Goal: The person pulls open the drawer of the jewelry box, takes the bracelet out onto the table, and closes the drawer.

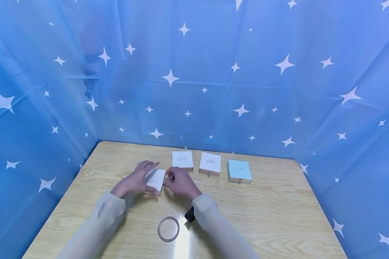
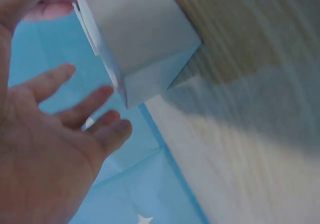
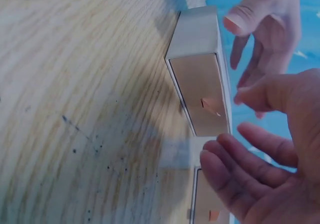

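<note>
A small white box (image 1: pixel 156 178) lies at the left-middle of the table. My left hand (image 1: pixel 137 178) spans it, thumb at the near end and fingers at the far end. In the left wrist view the left hand's (image 2: pixel 55 144) fingers are spread beside the box (image 2: pixel 140 28), some fingertips close to its edge. In the right wrist view the box's brown drawer front (image 3: pixel 195 88) with a small pull tab (image 3: pixel 211 106) shows. My right hand (image 1: pixel 181 182) is beside that end, its fingers (image 3: pixel 250 169) loosely bent with nothing between them.
Two white boxes (image 1: pixel 182 159) (image 1: pixel 210 162) and a light teal box (image 1: pixel 239 169) stand in a row farther back. A greyish ring (image 1: pixel 159 230) lies nearer me, between my forearms. A blue curtain with white stars (image 1: pixel 197 90) hangs around the table (image 1: pixel 265 216).
</note>
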The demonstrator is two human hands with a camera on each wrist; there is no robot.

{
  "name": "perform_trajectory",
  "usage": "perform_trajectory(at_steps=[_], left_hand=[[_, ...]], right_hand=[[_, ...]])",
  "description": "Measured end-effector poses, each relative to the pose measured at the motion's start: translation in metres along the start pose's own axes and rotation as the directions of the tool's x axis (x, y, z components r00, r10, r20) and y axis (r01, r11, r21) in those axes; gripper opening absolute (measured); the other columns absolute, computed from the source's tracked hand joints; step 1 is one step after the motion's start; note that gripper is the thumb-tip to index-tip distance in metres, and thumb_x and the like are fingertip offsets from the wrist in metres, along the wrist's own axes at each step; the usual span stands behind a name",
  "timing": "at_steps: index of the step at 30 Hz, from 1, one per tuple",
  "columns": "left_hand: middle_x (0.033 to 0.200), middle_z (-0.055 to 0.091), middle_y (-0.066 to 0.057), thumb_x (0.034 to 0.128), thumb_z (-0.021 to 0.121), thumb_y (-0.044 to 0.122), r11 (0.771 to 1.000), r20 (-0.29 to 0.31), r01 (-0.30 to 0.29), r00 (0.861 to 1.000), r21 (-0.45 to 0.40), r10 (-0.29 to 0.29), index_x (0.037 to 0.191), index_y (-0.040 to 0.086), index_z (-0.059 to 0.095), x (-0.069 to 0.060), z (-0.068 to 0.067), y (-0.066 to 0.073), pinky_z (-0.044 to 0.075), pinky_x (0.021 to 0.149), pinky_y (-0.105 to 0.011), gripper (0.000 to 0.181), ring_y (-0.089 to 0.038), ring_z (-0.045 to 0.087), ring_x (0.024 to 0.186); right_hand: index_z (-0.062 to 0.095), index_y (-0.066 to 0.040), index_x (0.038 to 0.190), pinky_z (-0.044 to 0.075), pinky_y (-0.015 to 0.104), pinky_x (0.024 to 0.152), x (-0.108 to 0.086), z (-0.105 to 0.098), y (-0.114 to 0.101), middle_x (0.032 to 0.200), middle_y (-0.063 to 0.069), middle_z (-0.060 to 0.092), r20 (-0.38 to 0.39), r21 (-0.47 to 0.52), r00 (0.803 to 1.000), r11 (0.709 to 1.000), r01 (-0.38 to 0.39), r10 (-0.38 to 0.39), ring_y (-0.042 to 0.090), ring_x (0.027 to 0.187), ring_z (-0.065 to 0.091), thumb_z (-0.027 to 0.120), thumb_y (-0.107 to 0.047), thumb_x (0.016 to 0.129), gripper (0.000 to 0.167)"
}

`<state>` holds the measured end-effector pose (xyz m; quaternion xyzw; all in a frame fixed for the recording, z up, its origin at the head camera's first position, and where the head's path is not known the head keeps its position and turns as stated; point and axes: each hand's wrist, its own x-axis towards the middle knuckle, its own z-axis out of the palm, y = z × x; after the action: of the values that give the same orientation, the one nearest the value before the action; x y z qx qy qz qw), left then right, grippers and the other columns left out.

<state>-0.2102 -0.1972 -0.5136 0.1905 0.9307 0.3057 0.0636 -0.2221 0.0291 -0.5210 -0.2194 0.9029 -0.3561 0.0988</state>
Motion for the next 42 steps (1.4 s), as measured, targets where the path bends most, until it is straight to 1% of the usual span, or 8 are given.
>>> perform_trajectory(at_steps=[3,7,10,15,20,24,29,42], left_hand=[[0.156,0.037,-0.025,0.0706,0.094,0.039,0.998,-0.072,0.062,0.995,-0.034,-0.064,0.158,0.009,0.039,-0.004,0.002,-0.002,0.037,0.113,-0.066,0.107,-0.046,0.032,0.145],[0.154,0.040,-0.027,0.0789,0.089,0.038,0.983,-0.141,0.150,0.976,-0.103,-0.164,0.156,0.006,0.040,-0.011,0.006,-0.002,0.039,0.111,-0.066,0.097,-0.047,0.037,0.141],[0.148,0.044,-0.028,0.0840,0.085,0.033,0.960,-0.174,0.202,0.956,-0.194,-0.236,0.154,0.002,0.042,-0.016,0.009,0.000,0.043,0.108,-0.063,0.089,-0.048,0.044,0.136],[0.137,0.050,-0.029,0.0913,0.078,0.021,0.903,-0.201,0.286,0.911,-0.321,-0.360,0.151,-0.004,0.044,-0.028,0.014,0.005,0.050,0.103,-0.057,0.074,-0.047,0.056,0.125],[0.128,0.056,-0.028,0.0917,0.076,0.013,0.882,-0.235,0.330,0.877,-0.336,-0.418,0.145,-0.008,0.050,-0.038,0.020,0.008,0.052,0.096,-0.052,0.063,-0.040,0.061,0.112],[0.122,0.061,-0.027,0.0898,0.077,0.011,0.875,-0.266,0.345,0.857,-0.341,-0.442,0.140,-0.008,0.056,-0.042,0.024,0.008,0.053,0.087,-0.041,0.058,-0.034,0.062,0.103],[0.117,0.065,-0.025,0.0882,0.078,0.008,0.878,-0.299,0.335,0.847,-0.341,-0.440,0.134,-0.008,0.061,-0.043,0.027,0.009,0.049,0.081,-0.030,0.052,-0.030,0.063,0.098],[0.118,0.064,-0.023,0.0883,0.078,0.007,0.877,-0.303,0.352,0.840,-0.326,-0.450,0.136,-0.005,0.062,-0.039,0.030,0.004,0.052,0.084,-0.034,0.051,-0.030,0.063,0.102]], right_hand=[[0.064,-0.009,0.133,0.058,0.033,0.091,0.001,-0.001,-0.001,0.128,0.007,0.067,0.005,-0.025,1.000,0.999,0.027,-0.027,0.023,0.112,0.068,0.071,-0.028,0.095,0.043],[0.059,-0.011,0.142,0.056,0.038,0.096,0.002,-0.001,-0.002,0.138,0.006,0.062,0.016,-0.056,0.998,0.996,0.067,-0.067,0.025,0.122,0.064,0.072,-0.029,0.095,0.052],[0.058,-0.012,0.144,0.056,0.039,0.099,0.004,-0.002,-0.002,0.141,0.006,0.060,0.018,-0.070,0.996,0.994,0.083,-0.082,0.026,0.125,0.063,0.073,-0.030,0.094,0.055],[0.056,-0.013,0.145,0.050,0.041,0.109,0.006,-0.003,-0.003,0.146,0.003,0.057,0.031,-0.101,0.995,0.990,0.093,-0.090,0.024,0.132,0.058,0.074,-0.031,0.092,0.059],[0.053,-0.013,0.148,0.043,0.043,0.117,0.008,-0.004,-0.003,0.151,0.002,0.054,0.063,-0.106,0.993,0.988,0.108,-0.102,0.025,0.140,0.052,0.076,-0.030,0.092,0.063],[0.052,-0.013,0.149,0.042,0.043,0.117,0.010,-0.004,-0.002,0.152,0.003,0.054,0.089,-0.106,0.991,0.988,0.114,-0.105,0.025,0.141,0.051,0.075,-0.029,0.093,0.063],[0.054,-0.013,0.148,0.044,0.041,0.116,0.013,-0.003,-0.002,0.150,0.003,0.055,0.106,-0.109,0.990,0.989,0.104,-0.092,0.024,0.139,0.053,0.074,-0.029,0.095,0.059],[0.056,-0.011,0.147,0.047,0.041,0.112,0.017,0.001,-0.003,0.146,0.005,0.057,0.110,-0.102,0.993,0.993,0.059,-0.048,0.024,0.134,0.056,0.077,-0.031,0.093,0.061]])
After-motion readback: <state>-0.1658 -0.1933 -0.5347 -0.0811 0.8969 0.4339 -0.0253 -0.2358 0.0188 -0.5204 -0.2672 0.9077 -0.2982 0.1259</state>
